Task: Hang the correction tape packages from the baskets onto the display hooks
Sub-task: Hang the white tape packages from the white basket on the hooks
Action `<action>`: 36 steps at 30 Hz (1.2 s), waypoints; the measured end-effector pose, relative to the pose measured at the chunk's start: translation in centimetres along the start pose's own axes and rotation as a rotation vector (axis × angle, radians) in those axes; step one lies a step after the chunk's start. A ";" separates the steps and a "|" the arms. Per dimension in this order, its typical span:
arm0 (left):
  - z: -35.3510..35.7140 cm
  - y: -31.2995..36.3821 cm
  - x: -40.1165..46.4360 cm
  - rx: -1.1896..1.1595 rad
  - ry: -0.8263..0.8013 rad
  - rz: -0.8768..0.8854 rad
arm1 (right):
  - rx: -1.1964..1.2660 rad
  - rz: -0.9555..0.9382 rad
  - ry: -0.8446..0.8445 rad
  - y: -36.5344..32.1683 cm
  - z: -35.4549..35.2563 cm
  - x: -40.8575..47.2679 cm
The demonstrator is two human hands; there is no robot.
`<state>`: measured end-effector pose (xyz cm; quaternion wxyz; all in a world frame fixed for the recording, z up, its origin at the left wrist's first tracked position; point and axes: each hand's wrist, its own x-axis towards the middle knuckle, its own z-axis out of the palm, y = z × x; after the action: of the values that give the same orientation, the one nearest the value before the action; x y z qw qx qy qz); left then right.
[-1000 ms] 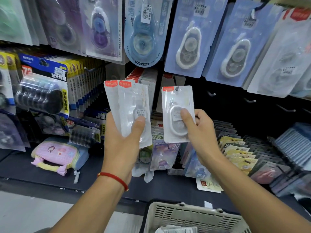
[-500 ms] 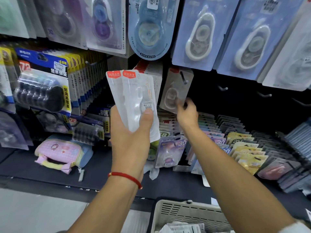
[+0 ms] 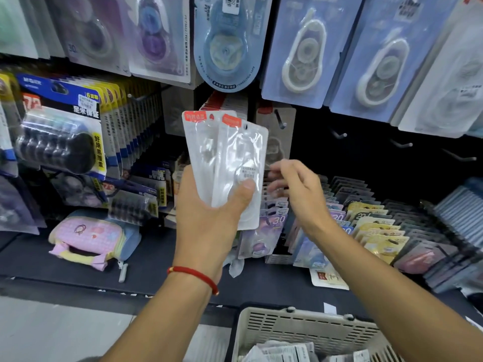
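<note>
My left hand (image 3: pixel 209 220) grips a fan of white correction tape packages (image 3: pixel 235 158) with red tops, thumb pressed on the front one. My right hand (image 3: pixel 298 194) hovers just right of them, holding nothing, with its fingers loosely spread toward their edge. Behind the fan, one white package (image 3: pixel 277 142) hangs on a display hook (image 3: pixel 281 122) in the shadowed lower row. At the bottom stands a beige basket (image 3: pixel 300 325) with more packages (image 3: pixel 282 351) inside.
Bare hooks (image 3: pixel 339 134) stick out of the dark panel to the right. Large blue and purple tape cards (image 3: pixel 305 53) hang above. Racks of small packs (image 3: pixel 371 231) fill the shelf on the right. A pink pouch (image 3: pixel 86 236) lies at the left.
My right hand has let go of the package it pushed onto the hook and drawn back toward the fan in my left hand. The left hand has stayed put.
</note>
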<state>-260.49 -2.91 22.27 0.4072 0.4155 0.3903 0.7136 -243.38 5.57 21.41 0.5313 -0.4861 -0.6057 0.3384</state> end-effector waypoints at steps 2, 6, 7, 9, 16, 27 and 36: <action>0.5 -0.2 -0.2 -0.026 -0.044 -0.050 | 0.049 -0.050 -0.171 -1.9 -0.4 -2.4; 1.2 -0.4 -0.7 -0.005 -0.137 -0.106 | 0.043 0.014 -0.206 -2.9 -1.1 -4.6; 1.4 -0.5 -0.8 -0.008 -0.144 -0.120 | 0.053 0.035 -0.186 -2.8 -1.3 -4.8; 1.7 -0.7 -0.8 0.000 -0.139 -0.138 | 0.058 0.036 -0.117 -2.5 -1.8 -5.0; 0.8 -1.0 0.1 0.090 0.048 -0.164 | 0.038 0.004 0.060 -2.5 -2.6 -3.3; 0.5 -0.6 0.2 0.116 0.095 -0.125 | 0.106 -0.031 0.143 -2.0 -0.8 -2.7; 0.6 -1.1 0.6 0.140 0.109 -0.079 | -0.153 0.027 0.209 1.0 0.4 1.4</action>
<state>-259.85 -1.87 21.62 0.3831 0.3877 0.4767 0.6897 -243.47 7.19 20.82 0.5483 -0.5659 -0.5646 0.2459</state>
